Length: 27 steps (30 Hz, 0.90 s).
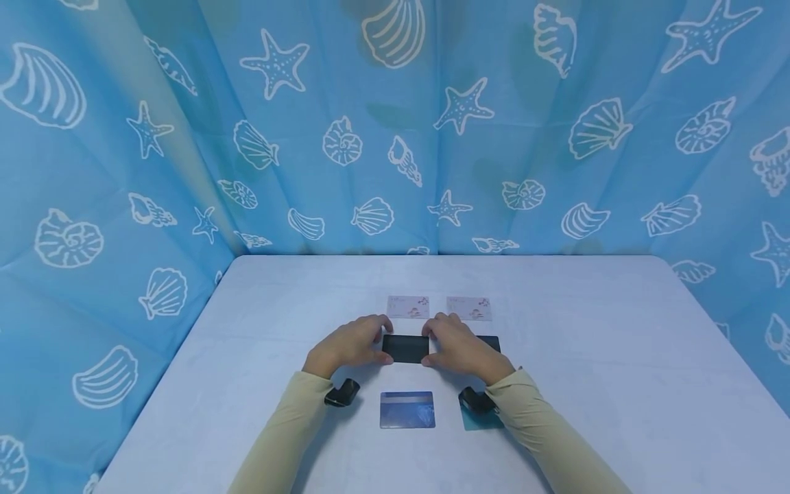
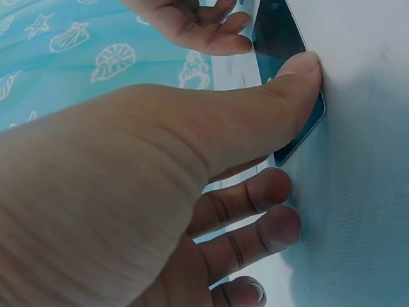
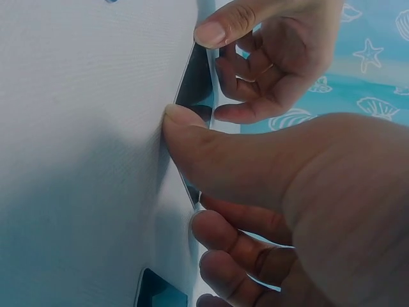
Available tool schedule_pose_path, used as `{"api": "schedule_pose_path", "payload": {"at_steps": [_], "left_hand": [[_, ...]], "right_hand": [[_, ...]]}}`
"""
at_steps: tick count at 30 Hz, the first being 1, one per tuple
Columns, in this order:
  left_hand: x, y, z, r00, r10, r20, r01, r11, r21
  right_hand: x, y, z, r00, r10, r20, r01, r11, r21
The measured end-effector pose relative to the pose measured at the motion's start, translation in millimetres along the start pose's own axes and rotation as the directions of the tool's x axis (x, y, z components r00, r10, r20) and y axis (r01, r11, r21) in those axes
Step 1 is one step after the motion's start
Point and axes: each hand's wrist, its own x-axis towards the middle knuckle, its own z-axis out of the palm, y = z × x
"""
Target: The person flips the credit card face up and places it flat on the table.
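White seashells [image 1: 373,216] pattern the blue curtain [image 1: 395,96] up top; the central card [image 1: 406,348] is black. Both sleeves [image 1: 280,432] are beige.

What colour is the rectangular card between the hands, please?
The card looks black, clearest in head view.

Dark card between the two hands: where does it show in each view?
Head: dark card in the lower middle, between the left hand and right hand.
Left wrist: dark card at upper right, partly covered by the left hand.
Right wrist: dark card at upper middle, partly covered by the right hand.
Shared landmark: shell-print curtain.
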Motion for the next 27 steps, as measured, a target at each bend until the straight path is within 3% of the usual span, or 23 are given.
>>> {"api": "schedule_pose_path", "payload": {"at_steps": [14,27], "left_hand": [[-0.5,0.3,-1.1,0.999,0.032,0.007,-0.032,0.999,-0.010],[-0.4,-2.1,-2.4,0.995,0.102,0.006,-0.101,0.995,-0.026]], "right_hand": [[0.7,0.8,1.8,1.000,-0.008,-0.014,0.008,1.000,0.004],[-2.9,0.1,-1.1,1.000,-0.021,-0.012,0.021,0.998,-0.063]]}}
